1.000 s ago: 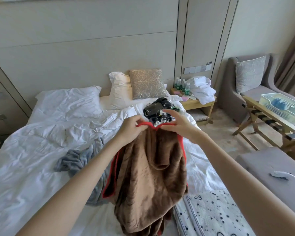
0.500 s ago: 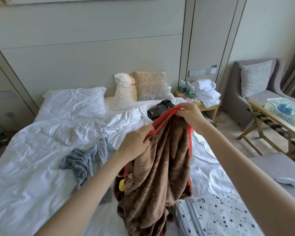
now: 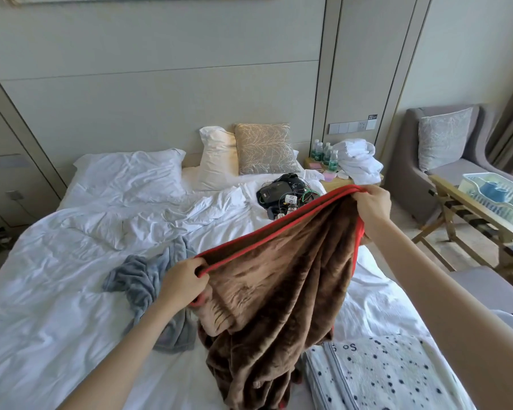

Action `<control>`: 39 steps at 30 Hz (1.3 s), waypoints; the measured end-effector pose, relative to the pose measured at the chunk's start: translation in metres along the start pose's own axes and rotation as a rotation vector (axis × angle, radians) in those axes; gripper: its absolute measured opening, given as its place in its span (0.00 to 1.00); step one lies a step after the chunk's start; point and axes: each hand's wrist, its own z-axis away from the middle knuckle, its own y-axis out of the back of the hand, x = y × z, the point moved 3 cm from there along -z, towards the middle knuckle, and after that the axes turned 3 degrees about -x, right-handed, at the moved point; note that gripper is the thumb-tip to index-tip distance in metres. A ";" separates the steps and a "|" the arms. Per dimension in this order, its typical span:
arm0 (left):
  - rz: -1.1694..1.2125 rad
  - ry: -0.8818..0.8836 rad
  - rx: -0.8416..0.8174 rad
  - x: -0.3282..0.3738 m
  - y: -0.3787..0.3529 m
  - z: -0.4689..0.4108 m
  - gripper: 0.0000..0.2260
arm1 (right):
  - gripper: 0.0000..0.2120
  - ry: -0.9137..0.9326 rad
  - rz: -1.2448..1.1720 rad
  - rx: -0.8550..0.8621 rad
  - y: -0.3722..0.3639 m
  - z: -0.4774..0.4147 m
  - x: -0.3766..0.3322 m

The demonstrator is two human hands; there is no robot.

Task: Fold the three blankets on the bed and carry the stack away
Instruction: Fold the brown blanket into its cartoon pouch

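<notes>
A brown fleece blanket (image 3: 282, 294) with a red border hangs over the bed (image 3: 57, 335), its red edge stretched slanting between my hands. My left hand (image 3: 184, 279) grips the lower end of that edge. Higher and farther right, my right hand (image 3: 372, 205) grips the upper end. A crumpled grey blanket (image 3: 142, 285) lies on the white sheet, left of and partly behind my left arm. A folded white blanket with dark dots (image 3: 379, 374) lies flat at the bed's near right corner, touching the brown blanket's hanging bottom.
A black bag with cables (image 3: 279, 193) lies on the bed near the pillows (image 3: 216, 158). Bottles and white towels (image 3: 357, 161) crowd the nightstand. A wooden luggage rack (image 3: 471, 214) with a dish rack, an armchair (image 3: 444, 161) and a grey bench (image 3: 486, 288) stand on the right.
My hands were close together on the red edge. They have moved apart, the left down and to the left, the right up and to the right, and the edge is now spread between them.
</notes>
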 end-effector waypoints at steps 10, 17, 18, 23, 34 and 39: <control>0.828 0.181 -0.030 -0.038 0.051 0.004 0.05 | 0.17 -0.225 -0.011 0.084 0.022 0.039 0.036; 0.972 0.367 0.309 -0.018 0.098 0.033 0.06 | 0.11 -0.292 -0.190 0.000 0.038 0.090 0.010; 0.961 0.373 0.353 -0.008 0.107 0.039 0.07 | 0.08 -0.286 -0.212 -0.029 0.040 0.098 0.001; 0.820 0.351 0.580 0.063 0.171 0.084 0.08 | 0.11 -0.234 -0.298 -0.224 0.049 0.148 -0.066; 0.785 0.057 0.838 0.195 0.329 0.252 0.08 | 0.06 0.099 -0.635 -0.577 0.143 0.329 -0.207; 0.758 -0.151 0.954 0.237 0.411 0.322 0.08 | 0.17 0.231 -0.721 -0.656 0.205 0.396 -0.270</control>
